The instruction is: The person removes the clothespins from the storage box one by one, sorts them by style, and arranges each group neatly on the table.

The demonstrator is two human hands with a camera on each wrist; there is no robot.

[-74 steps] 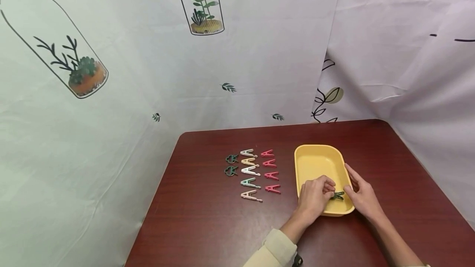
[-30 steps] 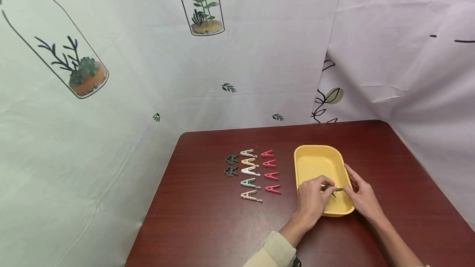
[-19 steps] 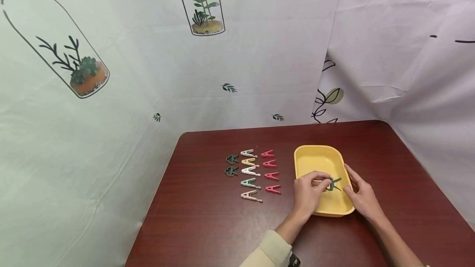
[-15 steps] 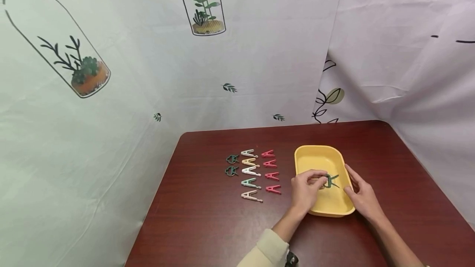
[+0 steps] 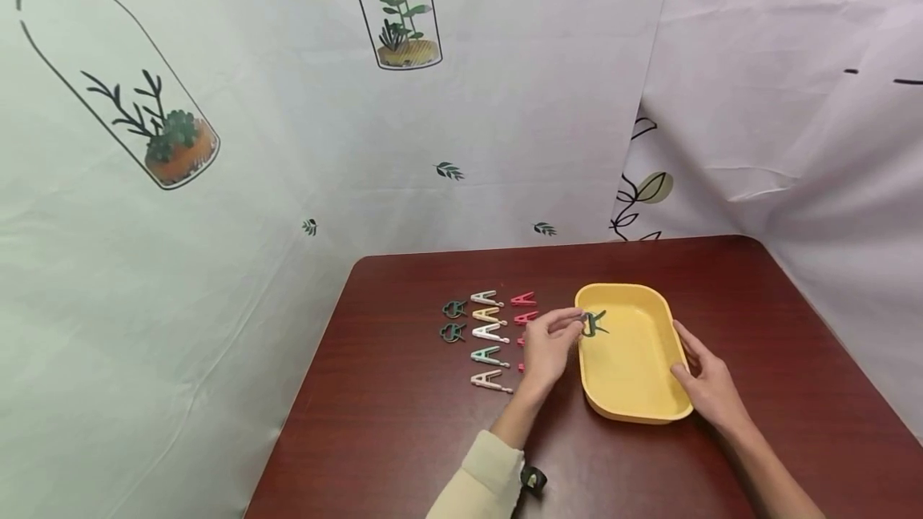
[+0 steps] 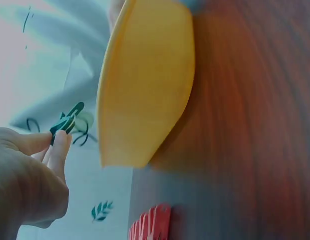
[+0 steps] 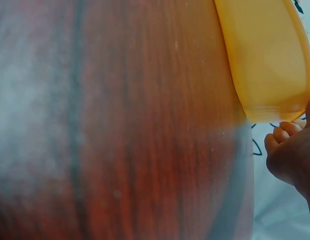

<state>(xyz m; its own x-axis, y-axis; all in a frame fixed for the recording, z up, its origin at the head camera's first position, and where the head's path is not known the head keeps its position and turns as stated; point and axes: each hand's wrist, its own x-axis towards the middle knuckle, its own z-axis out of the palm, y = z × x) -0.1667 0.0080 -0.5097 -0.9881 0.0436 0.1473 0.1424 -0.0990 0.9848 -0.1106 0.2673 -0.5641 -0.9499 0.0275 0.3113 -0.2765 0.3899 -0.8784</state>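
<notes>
My left hand [image 5: 548, 349] pinches a dark green clip [image 5: 593, 324] by one end, above the left rim of a yellow tray [image 5: 638, 371]. In the left wrist view the clip [image 6: 67, 120] sits between thumb and fingertips, higher than the tray [image 6: 144, 85]. My right hand [image 5: 712, 389] grips the tray's right wall, thumb over the rim and fingers on the outside. The inside of the tray shows no other clip. Left of the hands, two similar green clips [image 5: 453, 332] lie one behind the other on the table.
A column of pale clothespins, including a mint one [image 5: 489, 356] and a yellow one [image 5: 489, 315], lies beside the green clips. Red clothespins [image 5: 523, 299] form another column, partly hidden by my left hand. The dark red table [image 5: 389, 423] meets a printed cloth backdrop [image 5: 505, 102].
My left hand has lifted the green clip from the tray's near right part and carried it left to the left rim. My right hand stays on the tray.
</notes>
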